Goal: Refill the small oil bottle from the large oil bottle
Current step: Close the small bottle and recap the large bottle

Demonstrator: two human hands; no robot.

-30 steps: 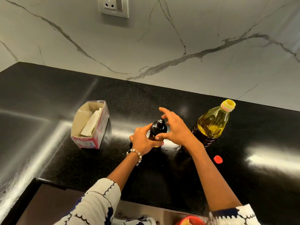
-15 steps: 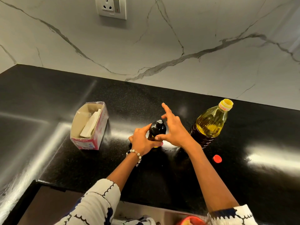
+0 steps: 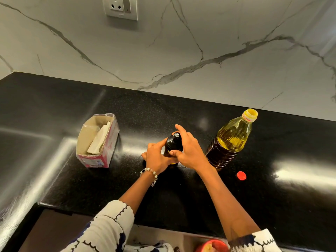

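Both forearms reach forward over the black countertop (image 3: 54, 110) and meet at the small dark oil bottle (image 3: 172, 143), which stands upright just left of the large oil bottle (image 3: 231, 140). The left hand (image 3: 157, 157) wraps its curled fingers around the small bottle's body. The right hand (image 3: 189, 150) pinches its upper part, thumb in front, index finger raised past the cap. A red cap (image 3: 241, 175) lies near the large bottle's base.

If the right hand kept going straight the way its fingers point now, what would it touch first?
Nothing new: the right hand already touches the small oil bottle, its fingers reaching up-left past the cap. Beyond that lies bare black counter, then probably the marble wall; depth is unclear.
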